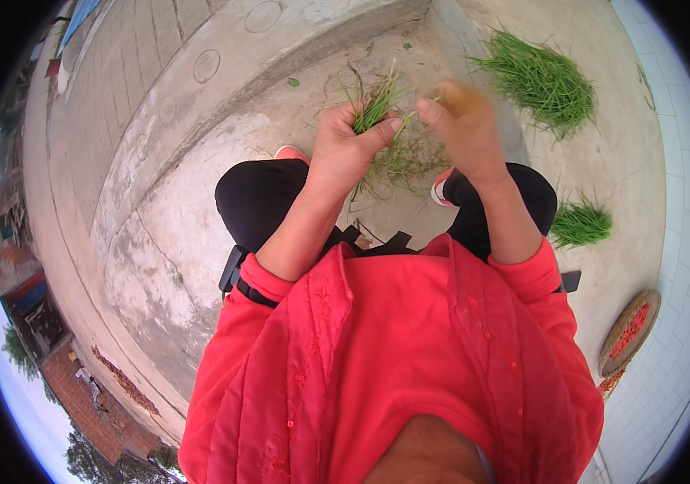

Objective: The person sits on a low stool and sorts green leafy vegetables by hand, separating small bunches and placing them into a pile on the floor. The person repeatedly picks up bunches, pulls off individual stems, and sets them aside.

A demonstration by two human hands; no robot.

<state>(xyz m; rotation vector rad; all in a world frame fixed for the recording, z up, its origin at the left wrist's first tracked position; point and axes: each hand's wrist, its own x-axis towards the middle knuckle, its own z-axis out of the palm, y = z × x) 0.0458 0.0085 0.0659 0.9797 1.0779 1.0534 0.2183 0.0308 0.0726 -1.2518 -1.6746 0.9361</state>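
My left hand (351, 138) is closed around a small bunch of thin green stalks (376, 104), whose pale and brownish ends stick up past the thumb. To its right, my right hand (463, 124) is raised, partly blurred, with thumb and fingertips pinching a thin pale-green stalk (410, 117) that runs toward the left thumb. Loose green blades and dry trimmings (408, 160) lie scattered on the concrete floor beneath both hands, between my feet.
A large heap of green stalks (541, 81) lies at the upper right, a smaller pile (582, 222) beside my right knee. Farther right, a round woven tray (610, 363) of red peppers stands by the tiled wall (680, 242). A low concrete step (248, 81) curves across the upper left.
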